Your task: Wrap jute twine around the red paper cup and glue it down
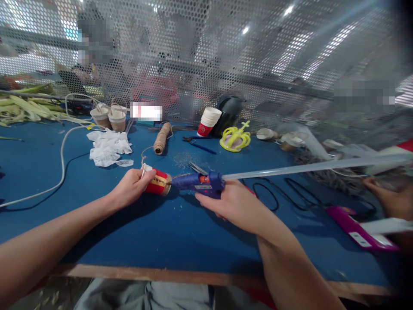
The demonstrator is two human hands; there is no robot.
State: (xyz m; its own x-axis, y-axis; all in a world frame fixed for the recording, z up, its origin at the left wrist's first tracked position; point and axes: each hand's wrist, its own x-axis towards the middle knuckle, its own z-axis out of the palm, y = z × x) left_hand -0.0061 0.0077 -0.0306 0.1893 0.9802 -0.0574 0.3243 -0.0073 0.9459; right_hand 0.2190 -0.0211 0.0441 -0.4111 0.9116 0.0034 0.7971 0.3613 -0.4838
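I note left hand [131,186] pinching twine-banded paper cup [156,181], right hand [238,203] gripping plastic glue gun [193,182] beside cup.

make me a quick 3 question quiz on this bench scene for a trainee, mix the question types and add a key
1. Multiple choice: what is the glue gun aimed at?
A) the pliers
B) the cup in the left hand
C) the white cable

2. True or false: the twine roll lies on its side on the table, and the right hand holds the glue gun.

3. Fill in: in this view, the yellow crown is to the ____ of the cup stack.

Key: 1. B; 2. True; 3. right
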